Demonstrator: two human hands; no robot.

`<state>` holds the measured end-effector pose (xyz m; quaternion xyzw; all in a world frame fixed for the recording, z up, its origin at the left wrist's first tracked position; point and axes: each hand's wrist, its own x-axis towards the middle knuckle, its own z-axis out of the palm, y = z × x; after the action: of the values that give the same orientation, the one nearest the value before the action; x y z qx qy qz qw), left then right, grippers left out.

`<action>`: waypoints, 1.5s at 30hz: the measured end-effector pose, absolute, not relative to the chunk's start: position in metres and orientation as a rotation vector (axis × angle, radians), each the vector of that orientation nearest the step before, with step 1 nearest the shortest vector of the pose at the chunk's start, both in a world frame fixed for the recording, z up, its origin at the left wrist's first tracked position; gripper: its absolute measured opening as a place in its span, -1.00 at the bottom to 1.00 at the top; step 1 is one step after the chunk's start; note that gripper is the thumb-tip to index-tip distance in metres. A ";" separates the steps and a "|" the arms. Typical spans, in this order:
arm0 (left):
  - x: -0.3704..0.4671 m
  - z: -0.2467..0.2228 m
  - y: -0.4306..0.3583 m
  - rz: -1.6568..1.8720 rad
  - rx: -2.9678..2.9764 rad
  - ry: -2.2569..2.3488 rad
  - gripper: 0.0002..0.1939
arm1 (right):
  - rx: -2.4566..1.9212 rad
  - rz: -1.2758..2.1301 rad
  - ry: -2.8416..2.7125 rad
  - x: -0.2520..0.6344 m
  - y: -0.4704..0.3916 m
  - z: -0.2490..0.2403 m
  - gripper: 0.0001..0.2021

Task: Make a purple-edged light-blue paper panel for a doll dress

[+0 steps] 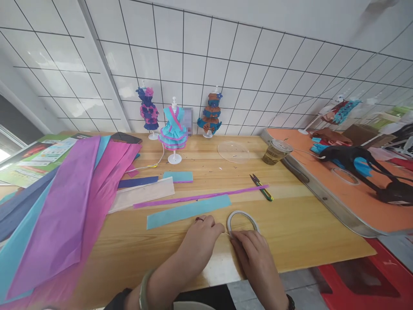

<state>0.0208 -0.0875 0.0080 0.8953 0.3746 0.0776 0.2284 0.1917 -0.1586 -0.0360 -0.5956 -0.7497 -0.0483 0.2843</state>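
My right hand [256, 258] grips the near edge of a roll of narrow white tape [229, 220], which lies flat near the table's front edge. Just left of it, my left hand [201, 237] is closed in a pinch, with a thin pale end of tape stretched between the two hands. Beyond my left hand lies a light blue paper strip [190, 211]. A narrow folded purple strip [200, 197] runs behind that. Thread snips [262, 188] with a green and yellow handle rest by its right end.
Large purple [61, 215] and pink sheets [119, 159] cover the left side. A small mannequin in a blue ruffled dress [174, 131] stands behind, with two more by the tiled wall. A plastic cup [276, 151] sits at the back right, beside an orange table [309, 159].
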 end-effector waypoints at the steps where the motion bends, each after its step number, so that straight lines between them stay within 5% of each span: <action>1: 0.021 0.007 -0.087 0.212 2.468 1.028 -0.76 | -1.593 -0.126 -2.002 0.191 -0.159 -0.035 -0.85; 16: 0.007 0.029 -0.083 0.308 2.084 1.075 -0.76 | -1.535 -0.151 -2.044 0.193 -0.170 -0.025 -0.81; 27: -0.014 0.022 -0.092 0.429 1.863 1.047 -0.95 | -1.363 -0.353 -2.050 0.195 -0.177 -0.016 -0.79; 41: -0.019 0.039 -0.092 0.442 1.175 0.739 -0.56 | -1.116 -0.349 -2.114 0.182 -0.175 0.002 -0.81; 45: -0.019 0.034 -0.093 0.399 1.073 0.683 -0.61 | -1.100 -0.324 -2.111 0.176 -0.176 0.005 -0.81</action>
<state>-0.0185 -0.0932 0.0336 0.4975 0.3169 0.1852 0.7860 0.1763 -0.1762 0.0054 -0.4271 -0.8193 -0.1258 0.3612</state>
